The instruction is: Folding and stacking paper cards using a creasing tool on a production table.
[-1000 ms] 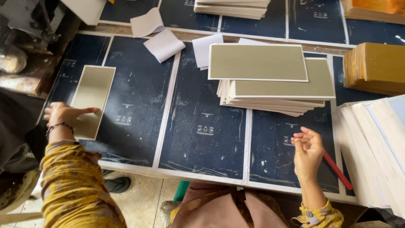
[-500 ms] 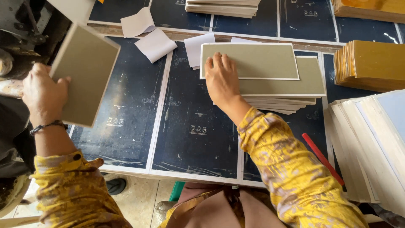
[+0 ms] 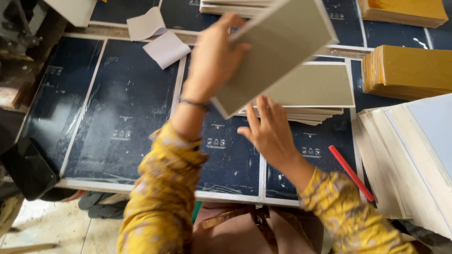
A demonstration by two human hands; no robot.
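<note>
My left hand [image 3: 214, 54] grips a grey-green rectangular board [image 3: 275, 49] by its left edge and holds it tilted above the table, over the pile. My right hand [image 3: 270, 131] is spread flat just under the raised board, its fingers pointing up at the front edge of the stack of grey-green boards [image 3: 313, 91]. Both arms wear yellow patterned sleeves, and a dark band sits on my left wrist. The raised board hides part of the stack behind it.
The table is covered with dark blue printed sheets [image 3: 122, 103]. A red pencil-like stick [image 3: 351, 171] lies at the right. Yellow-brown stacks [image 3: 409, 70] and a pile of white sheets [image 3: 414, 155] stand at the right. Loose white papers [image 3: 162, 44] lie at the top left.
My left hand has carried the board from the far left across to above the stack. My right hand has slid back from the top of the stack to its front edge.
</note>
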